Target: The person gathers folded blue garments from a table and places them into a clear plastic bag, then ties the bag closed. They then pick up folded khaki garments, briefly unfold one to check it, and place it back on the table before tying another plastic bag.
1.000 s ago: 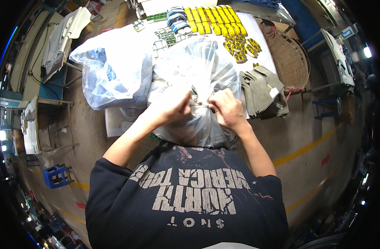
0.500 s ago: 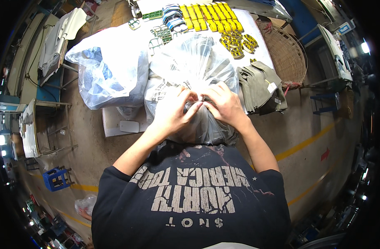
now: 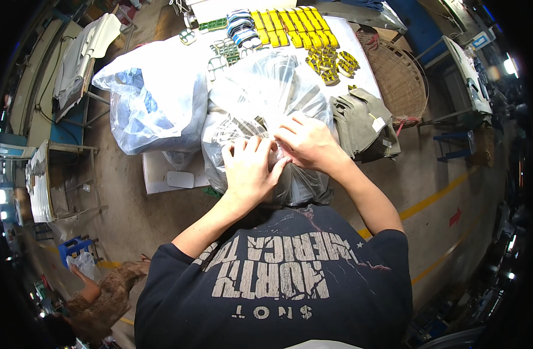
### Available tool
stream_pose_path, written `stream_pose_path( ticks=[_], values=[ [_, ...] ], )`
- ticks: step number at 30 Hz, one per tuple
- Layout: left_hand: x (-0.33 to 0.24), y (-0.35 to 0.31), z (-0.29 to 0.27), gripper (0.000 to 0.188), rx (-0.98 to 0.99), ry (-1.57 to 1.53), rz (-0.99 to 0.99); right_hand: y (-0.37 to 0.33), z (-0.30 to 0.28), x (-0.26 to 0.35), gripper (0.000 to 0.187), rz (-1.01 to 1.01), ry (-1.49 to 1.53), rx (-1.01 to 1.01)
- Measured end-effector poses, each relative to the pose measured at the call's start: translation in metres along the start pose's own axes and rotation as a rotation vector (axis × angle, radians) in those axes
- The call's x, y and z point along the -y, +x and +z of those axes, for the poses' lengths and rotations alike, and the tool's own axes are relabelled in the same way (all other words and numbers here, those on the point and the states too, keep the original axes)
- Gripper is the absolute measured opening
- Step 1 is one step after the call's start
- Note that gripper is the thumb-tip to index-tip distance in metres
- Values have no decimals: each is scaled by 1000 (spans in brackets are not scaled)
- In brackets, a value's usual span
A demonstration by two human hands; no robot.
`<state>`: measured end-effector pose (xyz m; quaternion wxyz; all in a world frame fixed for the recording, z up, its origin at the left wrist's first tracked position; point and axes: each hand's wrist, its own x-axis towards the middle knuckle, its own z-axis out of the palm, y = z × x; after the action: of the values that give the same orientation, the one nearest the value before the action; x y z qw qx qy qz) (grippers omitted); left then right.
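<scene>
A large clear plastic bag (image 3: 269, 78) stands on the white table right in front of me, with dark-striped, folded-looking stuff showing through it. Its gathered plastic runs up to my hands at its near side. My left hand (image 3: 249, 167) is closed on the plastic with bent fingers, the thumb stretched toward the other hand. Close beside it, my right hand (image 3: 306, 142) pinches the same gathered plastic. Exactly what lies between the fingertips is hidden. Left of this bag is a second clear bag (image 3: 161, 116) with blue contents.
Yellow banded bundles (image 3: 295, 28) and green-and-white bundles (image 3: 224, 49) lie on the table's far part. Olive folded cloth pieces (image 3: 362, 125) hang over its right edge, near a wicker basket (image 3: 403, 87). A person (image 3: 106, 299) is at lower left by a blue stool (image 3: 74, 247).
My left hand has slid slightly down and its fingers are more spread over the plastic; my right hand has turned a little inward. At lower left, a person has come further into view.
</scene>
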<state>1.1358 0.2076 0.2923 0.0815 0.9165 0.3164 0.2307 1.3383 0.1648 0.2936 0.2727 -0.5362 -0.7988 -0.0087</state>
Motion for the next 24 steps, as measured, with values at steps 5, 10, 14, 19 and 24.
stream_pose_path(
  ticks=[5,10,14,19,24],
  values=[
    [6,-4,0,24,49,-33,31,-6,9,-4,21,127,179,-13],
    [14,-9,-5,25,44,-120,119,-16,12,-12,18,287,439,65],
    [23,-15,-9,22,36,-178,146,-17,20,-13,16,359,825,130],
    [38,-23,-18,21,59,-159,136,-17,19,1,10,142,533,99],
    [30,-16,-21,22,1,-169,153,-25,12,21,17,377,452,-64]
  ],
)
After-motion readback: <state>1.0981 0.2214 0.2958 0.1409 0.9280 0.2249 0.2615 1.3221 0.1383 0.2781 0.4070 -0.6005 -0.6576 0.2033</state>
